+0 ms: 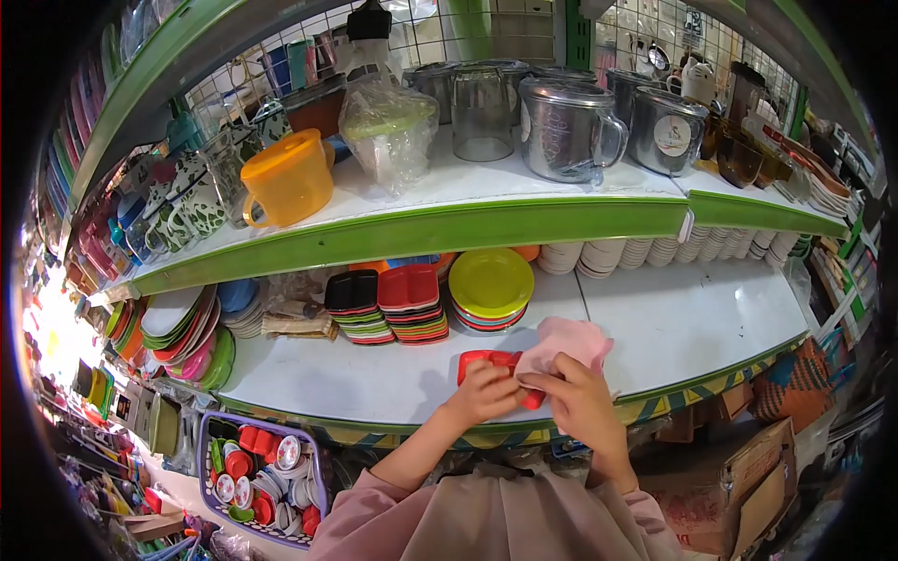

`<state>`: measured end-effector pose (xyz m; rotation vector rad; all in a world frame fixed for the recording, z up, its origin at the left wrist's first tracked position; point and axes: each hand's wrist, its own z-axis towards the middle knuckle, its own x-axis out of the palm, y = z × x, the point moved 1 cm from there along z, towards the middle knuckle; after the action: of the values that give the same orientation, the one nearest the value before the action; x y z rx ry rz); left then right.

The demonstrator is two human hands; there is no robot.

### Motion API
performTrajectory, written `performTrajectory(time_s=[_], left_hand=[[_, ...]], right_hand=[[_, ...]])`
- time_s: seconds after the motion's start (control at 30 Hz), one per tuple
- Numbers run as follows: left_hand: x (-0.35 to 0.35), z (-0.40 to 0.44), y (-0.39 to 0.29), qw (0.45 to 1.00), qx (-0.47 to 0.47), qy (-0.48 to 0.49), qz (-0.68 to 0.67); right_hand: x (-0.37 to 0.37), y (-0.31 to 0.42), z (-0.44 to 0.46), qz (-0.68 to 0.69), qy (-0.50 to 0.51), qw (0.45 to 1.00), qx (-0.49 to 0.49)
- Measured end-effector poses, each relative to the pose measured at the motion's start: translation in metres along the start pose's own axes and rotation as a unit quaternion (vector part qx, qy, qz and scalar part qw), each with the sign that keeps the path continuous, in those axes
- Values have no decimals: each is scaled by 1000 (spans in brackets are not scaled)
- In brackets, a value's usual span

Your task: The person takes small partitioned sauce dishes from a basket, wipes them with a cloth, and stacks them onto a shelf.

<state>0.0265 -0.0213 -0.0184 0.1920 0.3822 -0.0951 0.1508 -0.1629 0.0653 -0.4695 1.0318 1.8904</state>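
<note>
My left hand (485,391) is closed, its curled fingers at a small red dish (475,359). The dish shows above the fingers and again between my two hands; its middle is hidden. My right hand (578,404) pinches a pale pink cloth (567,344), which spreads up and away over the shelf and touches the dish's right side. Both hands are close together above the front edge of the lower white shelf (374,381).
Behind my hands stand stacks of red divided dishes (409,288), black divided dishes (354,294) and yellow-green plates (491,282). A purple basket (208,458) of small dishes sits low left. Cardboard boxes (711,486) lie low right. Mugs and an orange pitcher (290,182) line the upper shelf.
</note>
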Motion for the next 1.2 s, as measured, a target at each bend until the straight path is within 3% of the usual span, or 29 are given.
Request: performTrajectory(time_s=[0.1,0.33,0.43,0.53,0.67,0.7,0.8,0.87,0.93,1.1,1.2], left_hand=[[8,-7,-8,991,109,-24,77],[5,-9,-10,987,124,-53,82],[6,-1,-20,985,172,-4,23],[3,-3,-21,985,155,-16,80],[-3,-5,-15,995,66,-69,12],[-7,-7,-13,999,32,-34,-22],[-2,-18,-11,982,-134,-72,-114],[-2,-14,-12,938,-289,-147,-124],[-2,-19,-13,843,-477,-184,-167],[-6,-26,-5,757,-605,-182,-166],[-2,-25,-6,750,-613,-176,-176]], right_hand=[[5,-2,8,11,57,998,24],[-11,-4,-4,23,146,989,25],[10,-4,3,7,140,990,-5],[12,-20,3,-11,90,995,39],[10,-38,-3,-17,104,992,65],[10,-32,-2,-17,95,992,83],[18,-40,1,-123,-10,986,115],[33,-70,-1,-173,-32,980,91],[50,-102,-9,-219,-16,972,80],[50,-94,-17,-275,41,959,64],[45,-72,-2,-61,-13,997,52]])
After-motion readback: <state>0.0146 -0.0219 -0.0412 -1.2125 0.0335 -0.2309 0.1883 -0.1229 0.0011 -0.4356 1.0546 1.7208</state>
